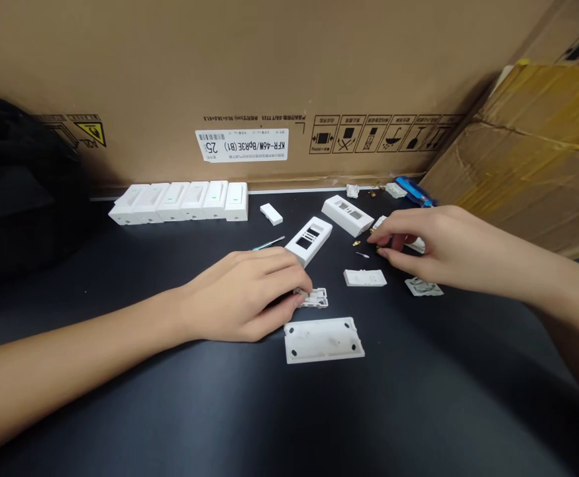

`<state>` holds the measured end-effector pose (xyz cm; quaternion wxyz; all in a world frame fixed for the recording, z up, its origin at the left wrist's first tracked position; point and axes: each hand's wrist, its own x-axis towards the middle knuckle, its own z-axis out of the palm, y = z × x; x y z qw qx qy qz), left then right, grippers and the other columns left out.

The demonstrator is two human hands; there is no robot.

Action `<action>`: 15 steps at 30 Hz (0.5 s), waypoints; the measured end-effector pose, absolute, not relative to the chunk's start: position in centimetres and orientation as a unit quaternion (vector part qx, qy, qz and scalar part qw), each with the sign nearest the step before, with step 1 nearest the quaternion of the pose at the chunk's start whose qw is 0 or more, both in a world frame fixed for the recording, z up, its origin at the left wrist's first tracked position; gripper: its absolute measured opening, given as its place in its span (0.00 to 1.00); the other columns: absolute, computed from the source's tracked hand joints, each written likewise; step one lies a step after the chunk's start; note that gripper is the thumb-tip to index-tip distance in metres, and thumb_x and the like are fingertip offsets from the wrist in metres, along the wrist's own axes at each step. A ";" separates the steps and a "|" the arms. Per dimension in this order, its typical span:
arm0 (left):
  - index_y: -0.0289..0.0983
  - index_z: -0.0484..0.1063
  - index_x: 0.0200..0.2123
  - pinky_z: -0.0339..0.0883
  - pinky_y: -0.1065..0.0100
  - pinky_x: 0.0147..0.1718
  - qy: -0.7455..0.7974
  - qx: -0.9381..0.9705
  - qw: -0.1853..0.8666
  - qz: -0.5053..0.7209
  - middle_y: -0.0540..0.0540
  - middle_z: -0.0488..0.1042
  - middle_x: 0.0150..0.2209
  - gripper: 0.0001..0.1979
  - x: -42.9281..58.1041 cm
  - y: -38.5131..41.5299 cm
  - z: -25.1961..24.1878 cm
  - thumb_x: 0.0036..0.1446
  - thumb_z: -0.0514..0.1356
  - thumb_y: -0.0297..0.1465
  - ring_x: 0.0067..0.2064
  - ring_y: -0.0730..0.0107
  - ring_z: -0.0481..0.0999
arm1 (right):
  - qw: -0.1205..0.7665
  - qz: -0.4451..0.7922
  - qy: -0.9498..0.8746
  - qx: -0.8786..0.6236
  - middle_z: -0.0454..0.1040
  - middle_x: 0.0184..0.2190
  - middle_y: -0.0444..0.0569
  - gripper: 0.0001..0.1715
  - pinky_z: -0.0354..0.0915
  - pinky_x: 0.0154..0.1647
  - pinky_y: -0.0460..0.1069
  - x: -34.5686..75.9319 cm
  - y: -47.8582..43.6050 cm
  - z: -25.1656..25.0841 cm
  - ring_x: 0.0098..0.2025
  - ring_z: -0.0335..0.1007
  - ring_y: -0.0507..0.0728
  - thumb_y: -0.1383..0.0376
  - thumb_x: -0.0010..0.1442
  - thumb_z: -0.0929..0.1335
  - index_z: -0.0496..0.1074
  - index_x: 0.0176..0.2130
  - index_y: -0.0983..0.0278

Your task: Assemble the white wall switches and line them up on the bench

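My left hand [250, 291] rests on the dark table, thumb and fingers closed on the end of a small white plastic switch base [316, 298]. Its fingers cover part of that base. Just below lies a flat white back plate [324, 341] with corner holes. On the right, my right hand [423, 242] curls in a near pinch, with a tiny brass contact piece at the fingertips. Another brass piece [356, 243] and a small pale pin [362, 255] lie close by. A white switch cover frame [310, 240] sits beyond my left fingers, near a second frame [348, 215].
Several assembled white switches [177, 202] stand in a row at the back left. A white rocker [271, 213], a thin screwdriver [269, 243], a white block [365, 278] and a blue tool [415, 191] lie around. Cardboard boxes [250, 73] wall off the back; a black bag [21, 192] is left.
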<state>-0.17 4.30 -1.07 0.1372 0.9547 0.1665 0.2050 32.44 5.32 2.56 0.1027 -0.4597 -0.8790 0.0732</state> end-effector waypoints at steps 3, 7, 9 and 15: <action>0.36 0.74 0.46 0.72 0.66 0.43 0.166 0.954 0.141 0.204 0.44 0.79 0.43 0.08 -0.2 4.3 -1.0 0.72 0.54 0.28 0.43 0.66 0.78 | 0.098 0.070 -0.875 -0.469 0.82 0.34 0.49 0.12 0.67 0.32 0.54 32.2 5.2 2.5 0.31 0.76 0.60 0.59 0.61 0.67 0.79 0.39 0.59; 0.37 0.74 0.46 0.72 0.66 0.44 0.169 0.954 0.145 0.200 0.44 0.79 0.43 0.08 -0.2 4.2 -1.0 0.73 0.54 0.28 0.44 0.65 0.78 | 0.089 0.044 -0.873 -0.477 0.80 0.34 0.52 0.14 0.67 0.34 0.54 31.8 5.1 2.5 0.32 0.75 0.59 0.59 0.63 0.66 0.79 0.37 0.61; 0.37 0.74 0.46 0.73 0.66 0.44 0.171 0.953 0.147 0.200 0.44 0.79 0.43 0.09 -0.2 4.2 -1.0 0.73 0.53 0.29 0.44 0.65 0.78 | 0.089 0.042 -0.874 -0.476 0.79 0.35 0.52 0.13 0.68 0.35 0.53 31.6 5.0 2.5 0.33 0.75 0.59 0.60 0.63 0.65 0.79 0.37 0.61; 0.37 0.74 0.47 0.73 0.66 0.43 0.173 0.953 0.148 0.199 0.44 0.79 0.43 0.09 -0.1 4.3 -0.9 0.73 0.53 0.29 0.44 0.65 0.78 | 0.079 0.039 -0.872 -0.481 0.76 0.36 0.52 0.09 0.67 0.34 0.52 31.2 4.8 2.1 0.33 0.73 0.57 0.64 0.61 0.65 0.75 0.33 0.62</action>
